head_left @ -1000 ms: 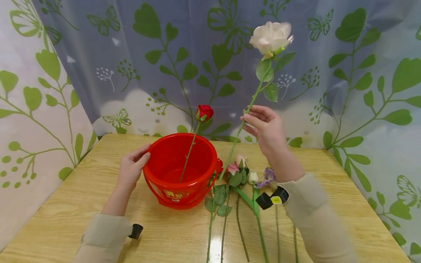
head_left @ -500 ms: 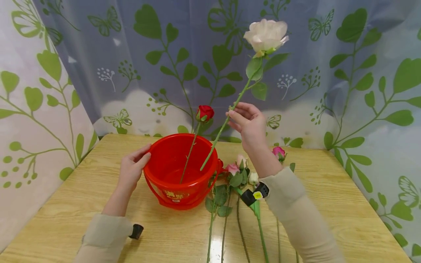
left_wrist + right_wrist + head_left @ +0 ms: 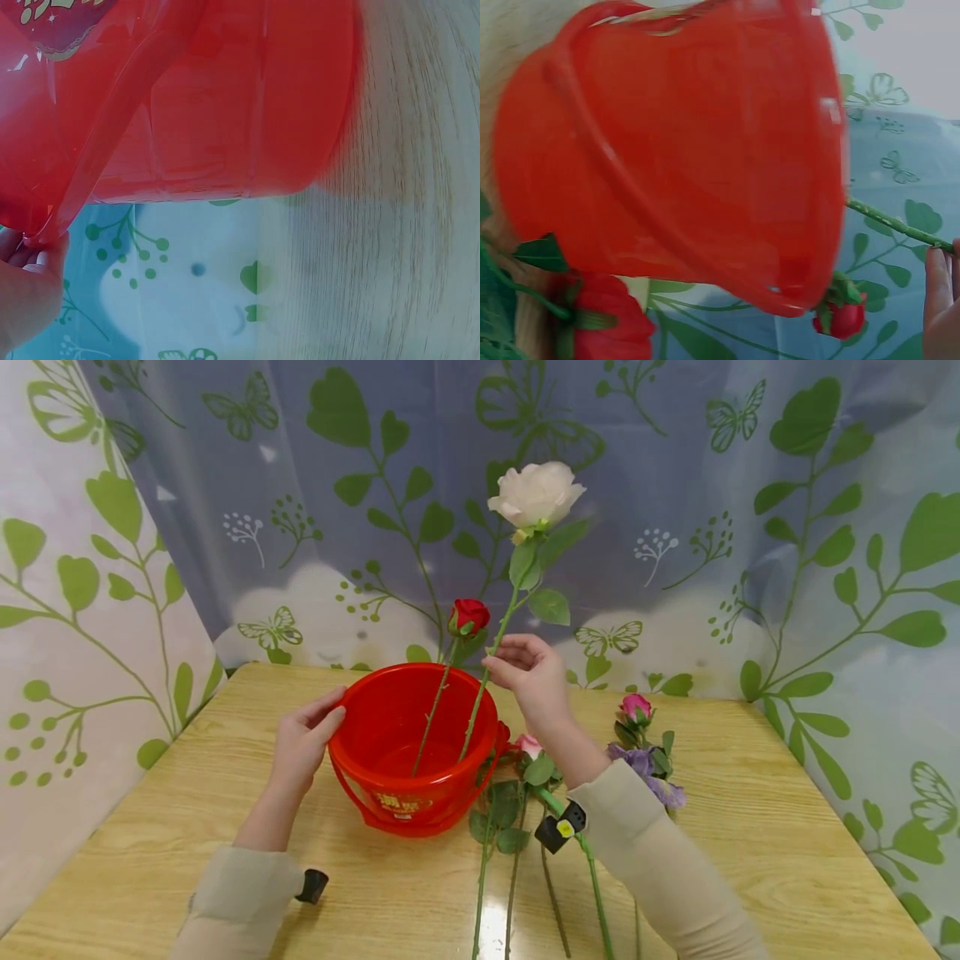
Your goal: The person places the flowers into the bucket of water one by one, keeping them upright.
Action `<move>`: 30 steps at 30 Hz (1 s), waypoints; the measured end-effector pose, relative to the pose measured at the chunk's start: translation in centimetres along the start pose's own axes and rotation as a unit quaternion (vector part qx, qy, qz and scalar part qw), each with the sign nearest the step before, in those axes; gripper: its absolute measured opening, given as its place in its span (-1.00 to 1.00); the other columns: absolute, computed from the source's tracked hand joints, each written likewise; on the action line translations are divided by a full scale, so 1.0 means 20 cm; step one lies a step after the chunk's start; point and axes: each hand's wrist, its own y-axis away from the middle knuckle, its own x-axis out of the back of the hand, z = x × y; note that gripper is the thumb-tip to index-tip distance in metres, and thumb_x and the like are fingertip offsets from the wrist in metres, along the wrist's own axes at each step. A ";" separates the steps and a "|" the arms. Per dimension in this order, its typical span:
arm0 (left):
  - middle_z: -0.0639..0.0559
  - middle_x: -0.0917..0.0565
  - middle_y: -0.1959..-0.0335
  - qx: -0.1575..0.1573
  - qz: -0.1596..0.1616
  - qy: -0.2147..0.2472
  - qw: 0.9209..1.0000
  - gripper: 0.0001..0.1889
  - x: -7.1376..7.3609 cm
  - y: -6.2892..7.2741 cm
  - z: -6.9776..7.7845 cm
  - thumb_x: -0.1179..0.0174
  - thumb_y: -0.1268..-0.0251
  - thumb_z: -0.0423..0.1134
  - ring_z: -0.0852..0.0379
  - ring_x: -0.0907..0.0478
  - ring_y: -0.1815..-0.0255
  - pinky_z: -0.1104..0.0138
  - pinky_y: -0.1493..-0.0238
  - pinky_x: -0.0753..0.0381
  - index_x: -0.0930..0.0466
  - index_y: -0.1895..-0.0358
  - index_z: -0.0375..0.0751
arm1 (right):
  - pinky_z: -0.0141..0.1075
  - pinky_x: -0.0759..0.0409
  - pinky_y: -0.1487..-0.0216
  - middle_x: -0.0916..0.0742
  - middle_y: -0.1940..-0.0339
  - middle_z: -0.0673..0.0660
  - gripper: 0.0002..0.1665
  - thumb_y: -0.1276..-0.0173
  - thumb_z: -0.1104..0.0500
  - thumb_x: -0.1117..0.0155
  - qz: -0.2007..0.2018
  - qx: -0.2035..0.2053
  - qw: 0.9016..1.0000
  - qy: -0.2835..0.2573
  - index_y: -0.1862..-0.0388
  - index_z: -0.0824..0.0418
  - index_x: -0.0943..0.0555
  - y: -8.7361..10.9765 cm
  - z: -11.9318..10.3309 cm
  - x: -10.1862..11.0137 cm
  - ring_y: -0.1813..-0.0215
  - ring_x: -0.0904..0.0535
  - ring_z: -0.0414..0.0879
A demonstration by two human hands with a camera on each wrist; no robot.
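A red plastic bucket [image 3: 408, 810] stands on the table, a red rose [image 3: 469, 617] leaning inside it. At the bucket's left rim, my left hand [image 3: 300, 745] grips the edge between thumb and fingers; the left wrist view shows that hand [image 3: 34, 289] by the handle's end. My right hand [image 3: 531, 681] pinches the green stem of a white rose [image 3: 537, 496], bloom up and slightly tilted. The lower stem reaches down inside the bucket, beside the red rose's stem. In the right wrist view, the stem [image 3: 900, 226] passes from the fingers behind the bucket's rim.
Several artificial flowers lie right of the bucket, among them a pink rose [image 3: 528, 745], a purple flower [image 3: 651, 770] and a deep pink rose [image 3: 635, 707], stems toward the front. The wooden table [image 3: 390, 902] meets a patterned curtain [image 3: 675, 635] at the back.
My right hand has carried the white rose left and then down, so its stem now stands in the bucket. The left hand has stayed at the rim.
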 end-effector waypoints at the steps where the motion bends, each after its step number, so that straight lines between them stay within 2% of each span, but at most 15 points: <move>1: -0.30 -0.43 -0.07 0.000 0.001 0.000 1.000 -0.63 0.00 0.00 0.00 -0.04 -0.24 -0.36 0.34 -0.45 0.08 0.53 0.14 -0.47 -0.39 -0.09 -0.47 | -0.22 -0.59 0.22 -0.57 0.41 0.06 -0.70 -0.09 0.47 -0.21 -0.003 -0.002 1.000 0.006 0.15 0.45 -0.46 0.00 0.01 0.00 0.37 -0.55 -0.16; 9: -0.28 -0.44 -0.06 0.001 0.004 -0.003 1.000 -0.63 0.00 0.00 0.01 -0.04 -0.23 -0.36 0.34 -0.45 0.08 0.54 0.13 -0.47 -0.39 -0.08 -0.49 | -0.34 -0.57 0.29 -0.61 0.36 0.10 -0.62 -0.04 0.47 -0.24 -0.014 0.007 0.997 0.070 0.10 0.36 -0.48 0.03 0.09 -0.01 0.33 -0.53 -0.12; 16: -0.31 -0.42 -0.08 0.011 0.005 -0.005 1.000 -0.62 0.00 0.00 0.01 -0.03 -0.24 -0.34 0.33 -0.44 0.07 0.54 0.13 -0.46 -0.39 -0.09 -0.47 | -0.29 -0.56 0.21 -0.60 0.24 0.20 -0.57 -0.06 0.43 -0.26 -0.037 0.006 0.994 0.107 0.04 0.33 -0.45 0.04 0.14 -0.02 0.22 -0.53 -0.01; 24: -0.31 -0.42 -0.08 0.012 0.006 -0.002 1.000 -0.62 0.00 0.00 0.00 -0.03 -0.24 -0.35 0.34 -0.44 0.08 0.54 0.13 -0.46 -0.39 -0.09 -0.48 | -0.27 -0.56 0.19 -0.56 0.24 0.20 -0.54 -0.08 0.46 -0.23 -0.050 0.008 0.992 0.116 0.01 0.31 -0.41 0.05 0.16 -0.03 0.18 -0.52 0.02; 30: -0.28 -0.44 -0.07 0.007 0.009 -0.002 1.000 -0.63 0.00 0.00 0.00 -0.04 -0.23 -0.35 0.36 -0.44 0.09 0.55 0.12 -0.46 -0.40 -0.08 -0.49 | -0.27 -0.56 0.19 -0.56 0.20 0.29 -0.58 -0.09 0.45 -0.22 -0.056 0.012 0.992 0.110 0.04 0.36 -0.39 0.05 0.16 -0.04 0.20 -0.52 0.03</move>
